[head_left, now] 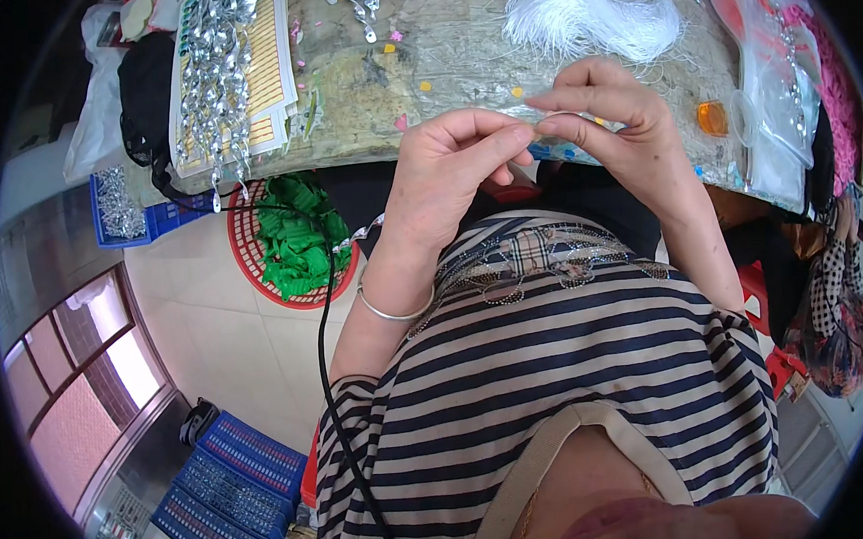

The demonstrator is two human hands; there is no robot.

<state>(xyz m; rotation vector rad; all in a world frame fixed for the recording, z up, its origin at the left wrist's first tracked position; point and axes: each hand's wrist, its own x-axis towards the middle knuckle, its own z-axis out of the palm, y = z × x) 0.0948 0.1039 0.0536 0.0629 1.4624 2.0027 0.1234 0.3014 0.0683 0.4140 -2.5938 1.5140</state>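
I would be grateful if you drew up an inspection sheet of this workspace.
Surface: table with a worn, blotchy covering.
Job's things: white thread bundle beyond the hands; silver strands over pale sheets at left.
Clutter: small yellow and pink bits scattered; orange round item at right.
Hands: left hand brings thumb and finger together, anything pinched too small to tell; right hand has thumb and forefinger apart.
Cables: black cable passes the left forearm and crosses the striped sleeve.
Surroundings: red basket of green pieces; blue trays lower left.
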